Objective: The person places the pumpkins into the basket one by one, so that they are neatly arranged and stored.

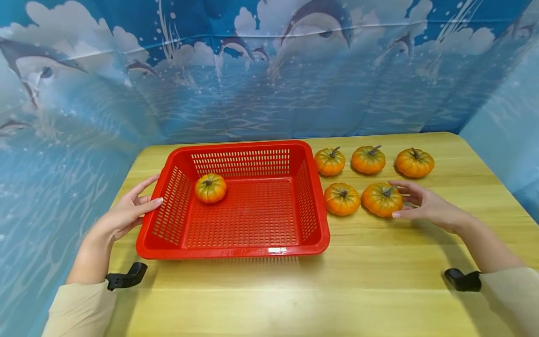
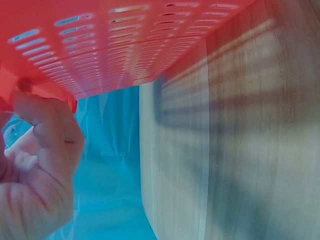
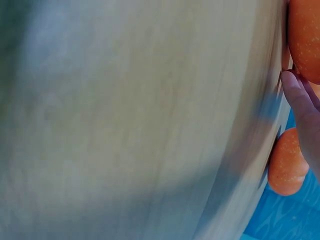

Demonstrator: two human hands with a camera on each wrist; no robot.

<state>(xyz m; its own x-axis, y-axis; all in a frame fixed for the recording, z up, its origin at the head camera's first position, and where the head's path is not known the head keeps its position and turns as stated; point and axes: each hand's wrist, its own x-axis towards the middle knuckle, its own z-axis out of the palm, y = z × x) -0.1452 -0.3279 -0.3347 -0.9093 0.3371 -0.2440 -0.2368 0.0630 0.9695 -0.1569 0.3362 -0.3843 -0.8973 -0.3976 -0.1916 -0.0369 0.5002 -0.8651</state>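
Note:
A red plastic basket (image 1: 242,252) with slotted walls stands on the left of the table, one small orange pumpkin (image 1: 210,188) lying inside it. My left hand (image 1: 128,210) grips the basket's left rim, thumb over the edge and fingers outside; the left wrist view shows the curled fingers (image 2: 55,125) at the rim. At the right, my right hand (image 1: 425,206) is around the right side of a pumpkin (image 1: 381,200) on the table, thumb at its front edge and fingers near its stem. The right wrist view shows a fingertip (image 3: 292,82) close beside that pumpkin (image 3: 306,40).
Another pumpkin (image 1: 342,199) sits between the held-side pumpkin and the basket. Behind stand three more: a left one (image 1: 330,162), a middle one (image 1: 368,160) and a right one (image 1: 414,163). A blue dolphin-print curtain (image 1: 269,93) borders the wooden table (image 1: 294,299) at the back and sides.

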